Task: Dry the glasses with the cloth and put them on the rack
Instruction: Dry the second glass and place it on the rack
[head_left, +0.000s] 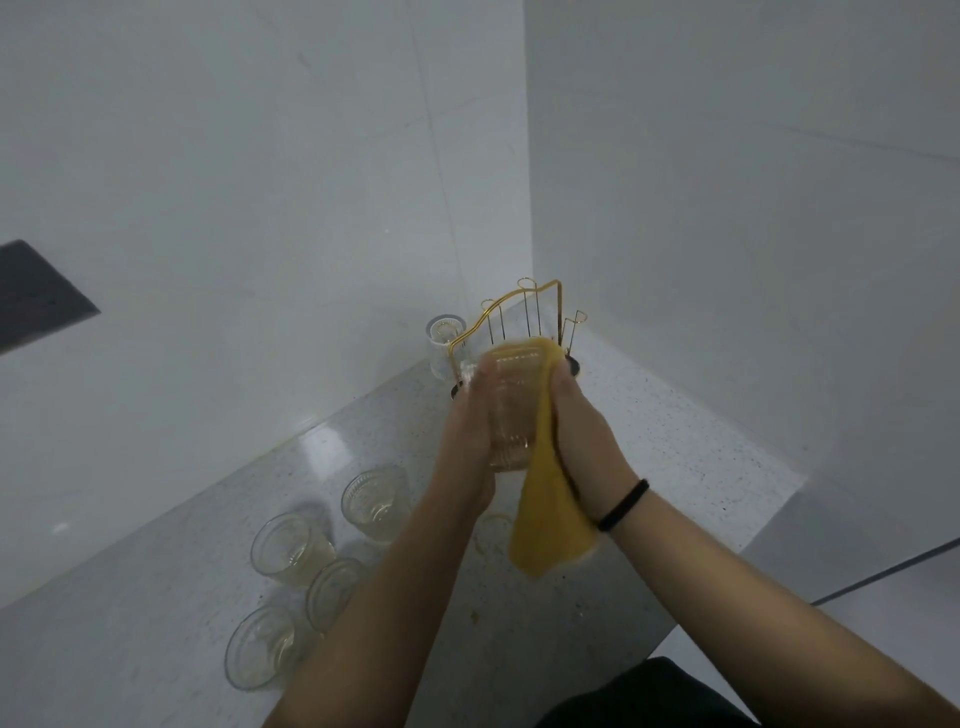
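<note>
White walls corner a speckled worktop (649, 415). Above it, left hand (467, 426) grips a ribbed glass (511, 405); right hand (582, 421) presses the yellow cloth (545, 519) against it. Best to rotate the glass, wiping inside too, before the gold rack (524, 312).

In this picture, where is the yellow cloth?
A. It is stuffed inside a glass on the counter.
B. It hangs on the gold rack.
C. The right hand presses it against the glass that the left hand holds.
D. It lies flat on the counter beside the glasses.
C: the right hand holds the yellow cloth against the glass, which the left hand grips.
</note>
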